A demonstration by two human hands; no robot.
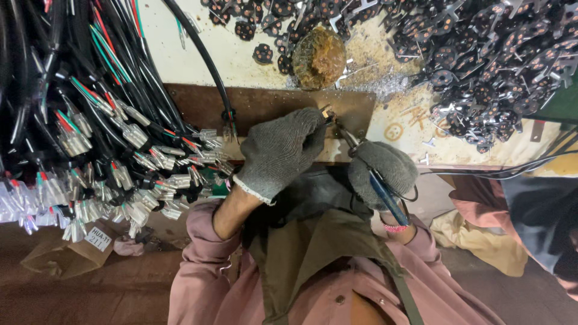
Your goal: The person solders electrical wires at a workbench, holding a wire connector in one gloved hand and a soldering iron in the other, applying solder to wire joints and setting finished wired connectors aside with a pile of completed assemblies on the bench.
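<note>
A worn, cream-coloured workbench fills the upper part of the view, its top stained and littered with metal shavings, and a brown board lies flat along its near edge. To the left hangs a thick bundle of black cables with red, green and white wires ending in metal terminals, and to the upper right spreads a heap of small black round parts — beside it sits a rusty, rounded lump. Below the bench the floor shows brown and dull, with a cardboard piece bearing a white label at the lower left — the light is even and soft, without hard shadows.
</note>
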